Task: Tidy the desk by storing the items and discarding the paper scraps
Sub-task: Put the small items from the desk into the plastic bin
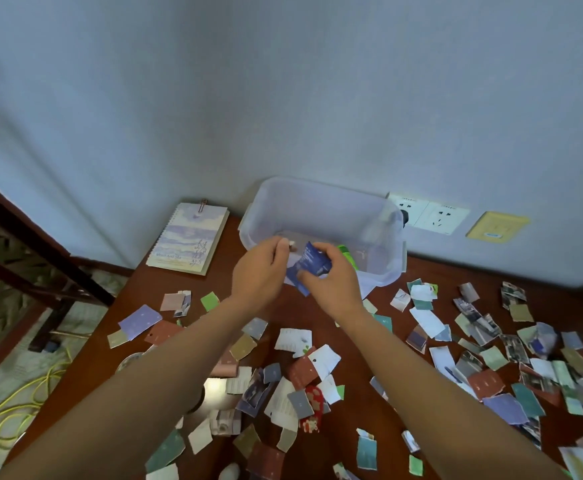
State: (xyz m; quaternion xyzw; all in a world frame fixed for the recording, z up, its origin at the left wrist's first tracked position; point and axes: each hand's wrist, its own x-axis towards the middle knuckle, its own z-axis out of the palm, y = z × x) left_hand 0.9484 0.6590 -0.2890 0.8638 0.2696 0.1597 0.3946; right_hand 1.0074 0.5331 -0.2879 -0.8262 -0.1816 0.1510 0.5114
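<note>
Scraps [427,321], notebook [189,239] by bin [321,202], R hand [330,287] grips blue packet [313,261], L hand [260,270] prob. too

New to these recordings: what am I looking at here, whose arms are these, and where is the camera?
No machine here: a person wears one camera on the head, looking down at their own arms. The right hand grips a blue packet over a clear plastic bin with something green inside. The left hand is curled beside the packet; what it pinches is unclear. Torn paper scraps cover the brown desk; a spiral notebook sits by the wall.
</note>
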